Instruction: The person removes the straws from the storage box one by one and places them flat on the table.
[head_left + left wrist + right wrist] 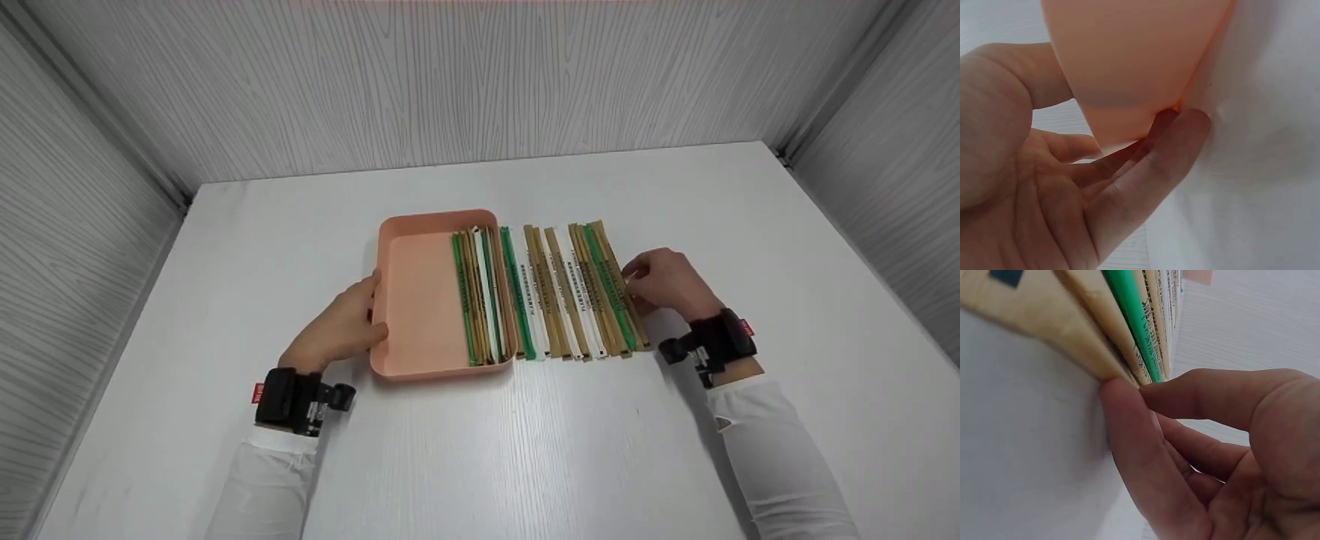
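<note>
A shallow pink tray [424,300] lies on the white table, with my left hand [337,326] gripping its left side. The thumb reaches the rim while the other fingers curl against the outer wall [1129,73]. Slim paper-wrapped sticks [480,300] in green, brown and white stand packed along the tray's right side. Right of the tray, a row of similar wrapped sticks [559,292] lies side by side. My right hand [667,285] pinches the edge of the outermost brown wrapped stick [1033,332] between thumb and finger. A green wrapped stick [1131,312] lies just beyond it.
The white table [480,457] spreads around the tray and the row. Grey wood-grain panels [465,82] stand at the back and at both sides.
</note>
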`<state>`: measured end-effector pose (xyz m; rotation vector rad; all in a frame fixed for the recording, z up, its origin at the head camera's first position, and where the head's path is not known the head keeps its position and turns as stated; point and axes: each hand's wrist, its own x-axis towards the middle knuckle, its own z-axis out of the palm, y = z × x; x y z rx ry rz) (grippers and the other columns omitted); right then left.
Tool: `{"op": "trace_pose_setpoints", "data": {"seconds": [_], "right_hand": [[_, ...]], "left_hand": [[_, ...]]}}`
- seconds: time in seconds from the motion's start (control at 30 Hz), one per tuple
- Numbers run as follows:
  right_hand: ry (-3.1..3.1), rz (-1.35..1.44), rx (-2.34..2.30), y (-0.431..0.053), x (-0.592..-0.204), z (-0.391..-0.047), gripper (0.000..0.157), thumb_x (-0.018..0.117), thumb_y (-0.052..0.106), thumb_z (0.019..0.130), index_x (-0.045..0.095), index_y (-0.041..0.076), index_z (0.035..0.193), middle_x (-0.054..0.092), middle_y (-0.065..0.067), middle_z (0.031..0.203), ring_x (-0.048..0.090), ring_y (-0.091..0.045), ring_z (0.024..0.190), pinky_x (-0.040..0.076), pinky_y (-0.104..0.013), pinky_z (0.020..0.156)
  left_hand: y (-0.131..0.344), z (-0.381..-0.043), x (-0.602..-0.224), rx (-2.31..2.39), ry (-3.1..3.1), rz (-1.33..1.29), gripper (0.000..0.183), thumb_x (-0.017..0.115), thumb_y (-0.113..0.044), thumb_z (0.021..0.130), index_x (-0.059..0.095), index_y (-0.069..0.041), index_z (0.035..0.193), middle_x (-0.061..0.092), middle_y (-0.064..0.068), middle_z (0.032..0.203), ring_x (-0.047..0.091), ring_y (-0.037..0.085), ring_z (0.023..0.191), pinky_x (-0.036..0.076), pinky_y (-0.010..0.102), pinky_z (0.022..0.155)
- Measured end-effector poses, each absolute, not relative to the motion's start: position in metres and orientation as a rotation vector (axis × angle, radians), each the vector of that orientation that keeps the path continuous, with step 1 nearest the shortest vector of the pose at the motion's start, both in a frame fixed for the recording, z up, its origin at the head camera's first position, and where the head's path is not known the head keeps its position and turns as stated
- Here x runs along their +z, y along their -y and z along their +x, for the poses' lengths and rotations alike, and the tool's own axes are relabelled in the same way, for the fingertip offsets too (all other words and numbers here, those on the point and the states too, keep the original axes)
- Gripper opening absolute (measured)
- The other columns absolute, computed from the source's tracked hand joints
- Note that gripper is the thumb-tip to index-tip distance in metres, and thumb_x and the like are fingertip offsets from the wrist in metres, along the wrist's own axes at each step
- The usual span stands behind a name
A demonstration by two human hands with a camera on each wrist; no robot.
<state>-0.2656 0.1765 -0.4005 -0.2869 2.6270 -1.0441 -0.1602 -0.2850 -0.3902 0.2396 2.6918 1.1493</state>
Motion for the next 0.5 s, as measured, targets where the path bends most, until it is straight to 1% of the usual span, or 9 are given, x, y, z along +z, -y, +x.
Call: {"op": "trace_pose_setpoints", "data": {"seconds": [0.07, 0.17, 0.37, 0.4, 0.5], "right_hand": [[-2.629, -0.292, -1.043, -0.1756, -0.4004, -0.2654, 0.039, 0.059, 0.007, 0.093, 0.066, -0.011, 0.126, 0.070, -0.026, 0.108, 0.072, -0.017, 0.069, 0.059, -0.032, 0.065], [-2.627, -0.294, -1.043, -0.1749, -0.4004, -0.2653, 0.039, 0.059, 0.008, 0.093, 0.066, -0.010, 0.127, 0.070, -0.025, 0.109, 0.072, -0.017, 0.070, 0.059, -0.032, 0.065], [-2.594, -0.280, -1.073, -0.1766, -0.3980, -0.2641, 0.039, 0.057, 0.008, 0.096, 0.063, -0.010, 0.130, 0.069, -0.027, 0.112, 0.072, -0.017, 0.071, 0.059, -0.032, 0.066], [-2.592, -0.272, -1.085, -0.1773, -0.3969, -0.2636, 0.040, 0.057, 0.008, 0.097, 0.062, -0.010, 0.132, 0.068, -0.027, 0.114, 0.072, -0.017, 0.072, 0.060, -0.033, 0.067], [-2.610, -0.251, -1.125, -0.1789, -0.3922, -0.2609, 0.043, 0.058, 0.011, 0.099, 0.058, -0.009, 0.137, 0.064, -0.027, 0.120, 0.072, -0.023, 0.079, 0.060, -0.034, 0.069]], "left_hand": [[0.2856, -0.1599, -0.3912, 1.148, -2.696, 0.239, 0.090, 0.055, 0.004, 0.086, 0.008, 0.008, 0.163, 0.054, 0.027, 0.142, 0.061, 0.034, 0.117, 0.052, 0.039, 0.089], [0.2861, -0.1592, -0.3914, 1.138, -2.699, 0.236, 0.090, 0.056, 0.003, 0.087, 0.007, 0.010, 0.162, 0.052, 0.029, 0.143, 0.060, 0.036, 0.118, 0.052, 0.040, 0.090], [0.2863, -0.1589, -0.3908, 1.112, -2.700, 0.205, 0.090, 0.054, 0.001, 0.087, 0.007, 0.008, 0.163, 0.041, 0.028, 0.155, 0.058, 0.037, 0.125, 0.051, 0.041, 0.094], [0.2862, -0.1590, -0.3907, 1.109, -2.700, 0.199, 0.090, 0.054, 0.000, 0.087, 0.007, 0.007, 0.163, 0.040, 0.027, 0.157, 0.057, 0.037, 0.126, 0.051, 0.040, 0.094], [0.2851, -0.1594, -0.3900, 1.132, -2.686, 0.204, 0.090, 0.054, 0.002, 0.086, 0.007, 0.007, 0.164, 0.042, 0.027, 0.154, 0.057, 0.037, 0.126, 0.052, 0.040, 0.093]]}}
